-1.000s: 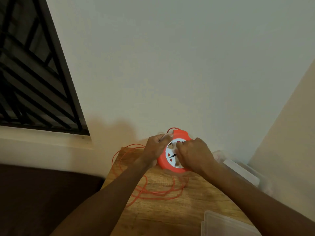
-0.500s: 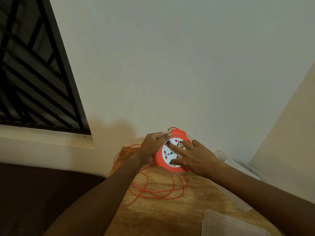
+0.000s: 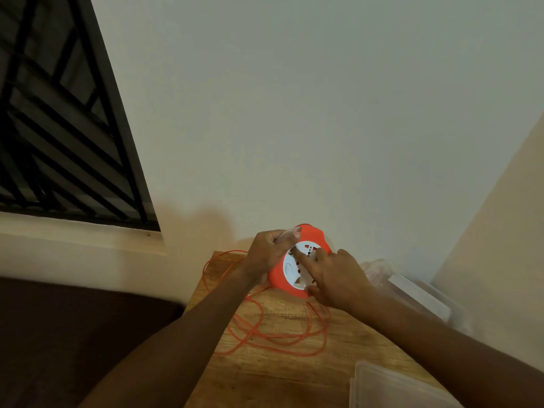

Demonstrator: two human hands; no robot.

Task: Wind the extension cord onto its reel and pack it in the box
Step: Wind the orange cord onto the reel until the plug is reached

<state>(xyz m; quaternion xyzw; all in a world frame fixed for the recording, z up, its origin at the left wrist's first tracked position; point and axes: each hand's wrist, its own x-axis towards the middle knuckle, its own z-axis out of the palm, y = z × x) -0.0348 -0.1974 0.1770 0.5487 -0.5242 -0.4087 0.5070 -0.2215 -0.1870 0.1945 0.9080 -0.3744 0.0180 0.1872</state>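
Observation:
An orange reel (image 3: 312,235) with a white socket face is held tilted above the wooden table (image 3: 279,375). My left hand (image 3: 269,250) grips its upper left rim. My right hand (image 3: 338,278) lies on the white face, index finger stretched across it and thumb at the lower rim. Loose orange cord (image 3: 276,337) lies in loops on the table below the reel and trails off to the left. A clear plastic box (image 3: 418,293) stands at the right, against the wall.
A clear plastic lid (image 3: 391,387) lies at the table's near right corner. The table stands in a corner of pale walls. A barred window (image 3: 59,128) is at the left, with a dark surface (image 3: 73,334) below it.
The white face of the reel has turned under my right hand. My right index finger has moved across it. The cord loops on the table have shifted slightly.

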